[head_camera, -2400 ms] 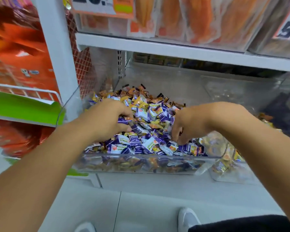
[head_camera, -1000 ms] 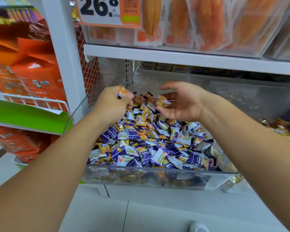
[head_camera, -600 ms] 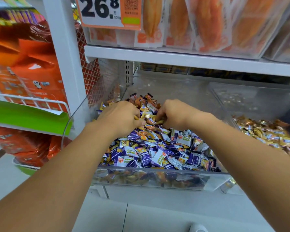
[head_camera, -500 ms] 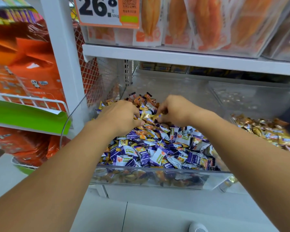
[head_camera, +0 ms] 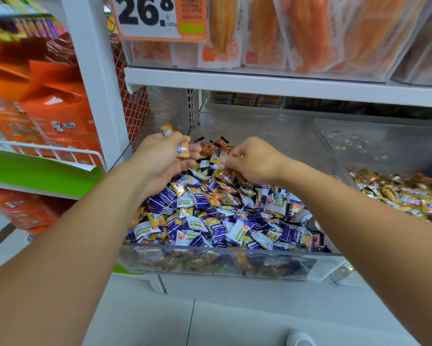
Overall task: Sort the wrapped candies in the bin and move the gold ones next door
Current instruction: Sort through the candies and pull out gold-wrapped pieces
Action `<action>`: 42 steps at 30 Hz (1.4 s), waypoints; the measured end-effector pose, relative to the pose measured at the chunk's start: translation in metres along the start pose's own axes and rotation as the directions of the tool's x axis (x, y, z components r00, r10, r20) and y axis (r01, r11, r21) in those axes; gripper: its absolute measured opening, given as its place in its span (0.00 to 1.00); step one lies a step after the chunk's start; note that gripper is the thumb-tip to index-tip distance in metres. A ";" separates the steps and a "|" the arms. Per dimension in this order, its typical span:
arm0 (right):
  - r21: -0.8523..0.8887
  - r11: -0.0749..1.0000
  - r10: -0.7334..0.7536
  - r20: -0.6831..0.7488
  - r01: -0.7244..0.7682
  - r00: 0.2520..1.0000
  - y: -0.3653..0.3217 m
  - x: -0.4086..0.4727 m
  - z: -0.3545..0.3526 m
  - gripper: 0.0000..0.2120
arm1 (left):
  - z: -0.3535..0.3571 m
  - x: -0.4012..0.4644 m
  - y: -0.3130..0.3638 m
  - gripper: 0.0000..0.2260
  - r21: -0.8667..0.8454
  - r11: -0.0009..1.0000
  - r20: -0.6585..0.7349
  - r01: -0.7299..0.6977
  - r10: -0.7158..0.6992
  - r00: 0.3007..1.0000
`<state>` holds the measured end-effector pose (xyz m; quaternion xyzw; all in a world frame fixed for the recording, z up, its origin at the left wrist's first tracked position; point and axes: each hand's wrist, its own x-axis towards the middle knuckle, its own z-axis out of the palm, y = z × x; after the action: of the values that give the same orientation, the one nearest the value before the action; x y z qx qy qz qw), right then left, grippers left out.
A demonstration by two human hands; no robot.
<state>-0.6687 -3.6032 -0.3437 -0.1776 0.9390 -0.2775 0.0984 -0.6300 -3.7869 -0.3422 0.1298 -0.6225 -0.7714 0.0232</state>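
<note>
A clear plastic bin (head_camera: pixel 224 263) on the lower shelf holds a heap of wrapped candies (head_camera: pixel 222 216), purple, white and gold mixed together. My left hand (head_camera: pixel 160 158) is raised over the back of the heap and grips a few gold candies (head_camera: pixel 183 151) in its curled fingers. My right hand (head_camera: pixel 252 161) is just to the right, knuckles up, its fingertips pinching a gold candy (head_camera: pixel 218 168) at the top of the heap. The neighbouring clear bin (head_camera: pixel 334 151) on the right holds a pile of gold candies (head_camera: pixel 394 191).
A white shelf board (head_camera: pixel 284 83) runs close above the bins, with bagged orange snacks and a 26.8 price tag (head_camera: pixel 157 18) on it. A white upright post (head_camera: pixel 95 78) stands at the left, with orange packs in a wire rack (head_camera: pixel 42 148) beyond it.
My left hand has lifted off the heap with gold candies in its grip. My right hand has stayed at the top of the heap, picking at a gold candy.
</note>
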 end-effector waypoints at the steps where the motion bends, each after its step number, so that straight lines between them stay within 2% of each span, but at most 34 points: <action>1: -0.151 0.986 -0.062 0.017 0.063 0.998 0.000 0.001 0.002 0.19 | 0.000 -0.001 0.001 0.02 -0.076 0.997 0.008 0.007 -0.007 1.000; 4: -0.359 0.929 -0.054 0.125 0.096 0.991 0.001 -0.002 0.006 0.18 | 0.000 -0.002 0.002 0.06 -0.134 0.990 0.044 0.054 -0.048 0.998; 7: -0.405 0.907 -0.069 0.118 0.112 0.991 0.006 -0.002 0.009 0.17 | -0.002 -0.001 0.002 0.09 -0.104 0.981 0.170 0.163 -0.144 0.975; 8: -0.343 0.933 -0.071 0.111 0.105 0.991 0.006 -0.003 0.008 0.16 | -0.002 -0.001 0.003 0.11 -0.121 0.972 0.213 0.202 -0.174 0.961; 9: -0.207 0.976 -0.053 0.094 0.072 0.994 0.005 -0.003 0.005 0.15 | -0.002 -0.001 0.003 0.14 -0.147 0.962 0.242 0.230 -0.190 0.951; 10: 0.016 1.000 0.000 0.084 -0.001 0.996 0.003 -0.003 0.002 0.13 | -0.002 0.000 0.003 0.17 -0.172 0.954 0.254 0.245 -0.197 0.947; 11: 0.290 0.951 0.075 0.105 -0.103 0.992 0.000 -0.003 -0.003 0.10 | -0.001 0.001 0.002 0.18 -0.183 0.952 0.239 0.246 -0.200 0.950; 12: 0.545 0.812 0.136 0.172 -0.209 0.976 -0.002 -0.004 -0.008 0.08 | 0.001 0.002 0.001 0.17 -0.164 0.959 0.202 0.231 -0.197 0.959; 13: 0.726 0.621 0.155 0.257 -0.296 0.954 -0.004 -0.007 -0.013 0.07 | 0.003 0.005 -0.001 0.15 -0.098 0.976 0.148 0.196 -0.180 0.972; 14: 0.821 0.447 0.146 0.323 -0.354 0.935 -0.004 -0.010 -0.016 0.08 | 0.005 0.006 -0.004 0.12 0.026 0.990 0.087 0.138 -0.139 0.986; 15: 0.862 0.322 0.135 0.367 -0.390 0.921 -0.005 -0.014 -0.018 0.09 | 0.005 0.008 -0.008 0.10 0.221 0.974 0.031 0.040 -0.048 0.998; 16: 0.879 0.241 0.125 0.391 -0.411 0.912 -0.004 -0.016 -0.018 0.11 | 0.006 0.010 -0.013 0.09 0.451 0.888 0.014 -0.088 0.091 0.996; 17: 0.888 0.184 0.127 0.403 -0.421 0.906 -0.004 -0.017 -0.018 0.13 | 0.005 0.013 -0.018 0.07 0.645 0.728 0.068 -0.230 0.246 0.967; 18: 0.895 0.146 0.134 0.403 -0.420 0.905 -0.004 -0.017 -0.017 0.15 | 0.005 0.015 -0.023 0.06 0.755 0.552 0.167 -0.353 0.359 0.918; 19: 0.901 0.137 0.145 0.392 -0.411 0.908 -0.005 -0.015 -0.016 0.17 | 0.006 0.015 -0.026 0.05 0.802 0.422 0.255 -0.423 0.398 0.881; 20: 0.905 0.167 0.161 0.367 -0.391 0.916 -0.005 -0.014 -0.015 0.20 | 0.006 0.015 -0.029 0.06 0.827 0.339 0.312 -0.449 0.388 0.867; 21: 0.902 0.240 0.185 0.321 -0.359 0.929 -0.006 -0.013 -0.014 0.21 | 0.006 0.016 -0.031 0.09 0.839 0.288 0.352 -0.462 0.360 0.864; 22: 0.877 0.365 0.220 0.246 -0.313 0.944 -0.006 -0.012 -0.013 0.21 | 0.008 0.017 -0.031 0.13 0.848 0.248 0.385 -0.468 0.319 0.866; 23: 0.801 0.538 0.257 0.142 -0.264 0.956 -0.005 -0.011 -0.012 0.19 | 0.011 0.017 -0.030 0.16 0.862 0.195 0.412 -0.469 0.272 0.870; 25: 0.450 0.870 0.254 -0.057 -0.202 0.966 -0.002 -0.011 -0.012 0.17 | 0.019 0.015 -0.027 0.19 0.885 0.039 0.450 -0.464 0.186 0.874; 26: 0.234 0.954 0.213 -0.101 -0.185 0.972 0.000 -0.011 -0.013 0.17 | 0.023 0.014 -0.026 0.20 0.891 -0.038 0.452 -0.452 0.154 0.879; 27: 0.062 0.983 0.177 -0.104 -0.171 0.979 0.001 -0.010 -0.013 0.16 | 0.026 0.014 -0.026 0.20 0.898 -0.087 0.440 -0.432 0.130 0.888; 28: -0.040 0.985 0.163 -0.083 -0.167 0.983 0.002 -0.010 -0.013 0.16 | 0.028 0.013 -0.025 0.19 0.904 -0.107 0.424 -0.413 0.119 0.898; 29: -0.080 0.981 0.172 -0.054 -0.176 0.984 0.002 -0.010 -0.012 0.16 | 0.030 0.013 -0.025 0.17 0.910 -0.101 0.412 -0.401 0.124 0.903; 31: -0.104 0.978 0.177 -0.028 -0.179 0.984 0.003 -0.011 -0.012 0.13 | 0.029 0.014 -0.027 0.09 0.919 -0.026 0.392 -0.394 0.187 0.901; 33: -0.185 0.970 0.154 -0.036 -0.158 0.987 0.003 -0.009 -0.015 0.13 | 0.026 0.017 -0.030 0.03 0.911 0.121 0.357 -0.395 0.249 0.900; 36: -0.369 0.924 0.123 0.035 -0.102 0.992 0.004 -0.008 -0.018 0.13 | 0.019 0.019 -0.030 0.06 0.848 0.382 0.275 -0.367 0.276 0.921; 38: -0.442 0.893 0.138 0.085 -0.087 0.987 0.011 -0.006 -0.010 0.12 | 0.016 0.017 -0.026 0.06 0.810 0.473 0.234 -0.347 0.283 0.930; 42: -0.411 0.909 0.106 0.058 -0.073 0.993 0.018 -0.001 -0.001 0.08 | 0.011 0.016 -0.021 0.03 0.666 0.697 0.182 -0.267 0.196 0.964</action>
<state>-0.6733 -3.5885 -0.3523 -0.1617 0.9788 -0.0633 0.1090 -0.6450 -3.7747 -0.3629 0.0122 -0.8743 -0.4835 0.0406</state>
